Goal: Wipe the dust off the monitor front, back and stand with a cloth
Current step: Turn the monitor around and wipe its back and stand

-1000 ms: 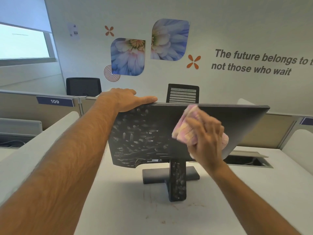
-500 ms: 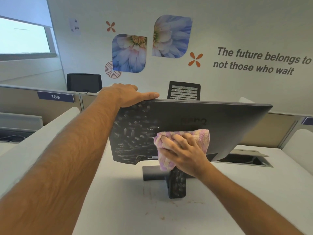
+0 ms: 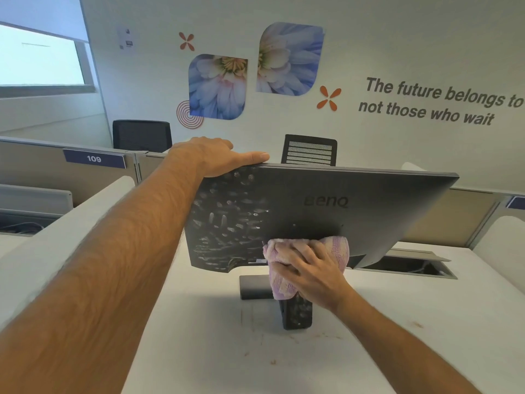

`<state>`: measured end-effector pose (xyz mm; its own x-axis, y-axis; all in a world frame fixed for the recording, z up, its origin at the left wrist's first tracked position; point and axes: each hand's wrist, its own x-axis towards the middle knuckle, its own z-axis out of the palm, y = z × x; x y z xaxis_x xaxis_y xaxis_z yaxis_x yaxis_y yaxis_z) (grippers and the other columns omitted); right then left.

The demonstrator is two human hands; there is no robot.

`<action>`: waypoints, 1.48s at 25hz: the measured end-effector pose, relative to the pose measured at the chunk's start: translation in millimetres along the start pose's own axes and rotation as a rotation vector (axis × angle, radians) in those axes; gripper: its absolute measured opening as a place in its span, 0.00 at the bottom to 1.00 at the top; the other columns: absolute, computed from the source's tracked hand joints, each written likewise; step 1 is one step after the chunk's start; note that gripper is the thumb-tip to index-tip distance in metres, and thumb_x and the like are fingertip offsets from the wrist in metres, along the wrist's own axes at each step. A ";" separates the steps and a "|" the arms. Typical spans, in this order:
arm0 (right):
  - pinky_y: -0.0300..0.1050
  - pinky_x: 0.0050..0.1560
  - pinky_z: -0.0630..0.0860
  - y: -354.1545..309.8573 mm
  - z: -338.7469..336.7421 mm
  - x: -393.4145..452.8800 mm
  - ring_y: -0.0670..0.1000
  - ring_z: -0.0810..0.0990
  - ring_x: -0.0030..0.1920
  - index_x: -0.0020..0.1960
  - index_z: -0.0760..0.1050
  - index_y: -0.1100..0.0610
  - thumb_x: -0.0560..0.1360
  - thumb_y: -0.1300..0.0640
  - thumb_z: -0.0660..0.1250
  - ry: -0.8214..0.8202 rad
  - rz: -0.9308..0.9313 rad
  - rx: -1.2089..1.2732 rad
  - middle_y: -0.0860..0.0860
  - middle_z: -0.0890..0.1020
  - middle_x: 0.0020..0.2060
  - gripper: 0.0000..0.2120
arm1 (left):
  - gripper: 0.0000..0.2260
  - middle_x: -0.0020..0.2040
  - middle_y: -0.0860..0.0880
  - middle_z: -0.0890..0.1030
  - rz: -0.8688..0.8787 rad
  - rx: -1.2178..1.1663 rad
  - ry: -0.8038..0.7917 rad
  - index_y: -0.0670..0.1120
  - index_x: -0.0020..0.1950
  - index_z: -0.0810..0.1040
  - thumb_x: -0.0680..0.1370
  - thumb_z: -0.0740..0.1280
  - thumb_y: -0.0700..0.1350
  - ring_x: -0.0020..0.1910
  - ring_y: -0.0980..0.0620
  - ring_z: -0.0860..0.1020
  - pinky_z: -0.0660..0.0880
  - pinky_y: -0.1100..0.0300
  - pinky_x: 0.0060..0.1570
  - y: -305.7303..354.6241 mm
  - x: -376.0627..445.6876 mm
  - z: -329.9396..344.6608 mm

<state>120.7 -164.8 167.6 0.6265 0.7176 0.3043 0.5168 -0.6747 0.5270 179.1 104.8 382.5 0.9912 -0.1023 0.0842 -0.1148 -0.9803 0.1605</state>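
The dark monitor (image 3: 355,214) is standing back-to-camera, tilted, its left half showing dust smears. A pink cloth (image 3: 279,268) (bunched) is pressing against its lower back, above the stand (image 3: 297,314).

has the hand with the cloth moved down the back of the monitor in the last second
Yes. The right hand with the cloth has dropped from near the monitor's top edge to its bottom edge, now below the BenQ logo.
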 end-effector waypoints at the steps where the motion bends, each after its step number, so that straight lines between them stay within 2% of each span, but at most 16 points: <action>1: 0.58 0.62 0.76 -0.2 4.7 -2.3 0.59 0.75 0.64 0.65 0.73 0.49 0.64 0.46 0.81 -0.061 -0.035 -0.035 0.54 0.74 0.69 0.33 | 0.68 0.77 0.47 0.67 0.001 0.001 -0.001 0.53 0.77 0.65 0.45 0.38 0.88 0.73 0.39 0.68 0.62 0.36 0.72 0.3 -0.5 0.0; 3: 0.59 0.61 0.75 -1.8 13.7 -10.5 0.59 0.73 0.64 0.64 0.71 0.49 0.64 0.45 0.81 -0.189 -0.075 -0.053 0.53 0.73 0.69 0.33 | 0.67 0.77 0.47 0.66 0.001 -0.001 0.001 0.54 0.77 0.64 0.46 0.38 0.88 0.73 0.39 0.67 0.61 0.35 0.72 0.1 -0.7 0.1; 4: 0.59 0.61 0.75 -2.3 15.6 -13.3 0.59 0.73 0.64 0.63 0.71 0.48 0.64 0.45 0.81 -0.195 -0.059 -0.039 0.53 0.73 0.68 0.32 | 0.67 0.77 0.47 0.66 0.000 -0.003 0.002 0.54 0.77 0.64 0.46 0.38 0.89 0.73 0.39 0.67 0.61 0.35 0.72 -0.3 -0.5 0.3; 8: 0.58 0.59 0.76 2.2 12.5 -16.4 0.59 0.75 0.65 0.66 0.72 0.49 0.64 0.47 0.80 -0.116 0.039 0.023 0.54 0.74 0.69 0.33 | 0.66 0.77 0.48 0.67 0.001 0.003 0.008 0.54 0.76 0.65 0.48 0.39 0.89 0.73 0.40 0.68 0.62 0.36 0.72 -1.1 2.1 1.2; 13: 0.56 0.57 0.77 7.9 19.4 -26.5 0.58 0.73 0.62 0.61 0.73 0.48 0.61 0.46 0.82 -0.221 0.030 0.026 0.52 0.75 0.66 0.32 | 0.65 0.77 0.47 0.67 0.010 0.010 0.009 0.53 0.76 0.65 0.49 0.39 0.88 0.72 0.40 0.68 0.62 0.36 0.72 -2.0 3.5 0.6; 19: 0.57 0.57 0.77 12.9 15.6 -29.0 0.58 0.76 0.63 0.61 0.75 0.48 0.59 0.47 0.82 -0.155 0.048 0.068 0.53 0.76 0.66 0.33 | 0.66 0.78 0.48 0.66 0.005 0.001 0.011 0.54 0.76 0.65 0.47 0.38 0.88 0.73 0.40 0.67 0.62 0.36 0.72 -2.3 3.8 1.5; 29: 0.58 0.56 0.79 26.8 32.1 -54.9 0.57 0.78 0.59 0.58 0.76 0.47 0.54 0.48 0.84 -0.218 0.153 0.117 0.49 0.78 0.62 0.35 | 0.67 0.77 0.47 0.67 -0.001 0.003 0.018 0.54 0.76 0.65 0.46 0.38 0.88 0.73 0.39 0.68 0.62 0.36 0.72 -2.1 0.1 0.7; 33: 0.59 0.59 0.78 30.9 32.4 -64.8 0.57 0.78 0.60 0.58 0.77 0.46 0.55 0.49 0.83 -0.163 0.220 0.141 0.49 0.79 0.62 0.33 | 0.67 0.78 0.48 0.66 -0.008 -0.004 0.019 0.54 0.77 0.64 0.45 0.38 0.88 0.73 0.39 0.67 0.62 0.35 0.72 -1.3 -1.0 1.5; 37: 0.59 0.57 0.78 37.3 32.0 -76.6 0.59 0.79 0.57 0.59 0.78 0.49 0.55 0.50 0.83 0.014 0.307 0.166 0.52 0.80 0.62 0.34 | 0.67 0.77 0.47 0.66 -0.011 -0.007 0.027 0.54 0.77 0.64 0.46 0.38 0.88 0.73 0.39 0.68 0.63 0.36 0.71 -1.0 -2.1 1.0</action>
<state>110.7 -250.5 138.6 0.7598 0.4786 0.4402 0.3942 -0.8774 0.2736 177.2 105.9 381.3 0.9903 -0.0864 0.1092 -0.1041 -0.9803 0.1681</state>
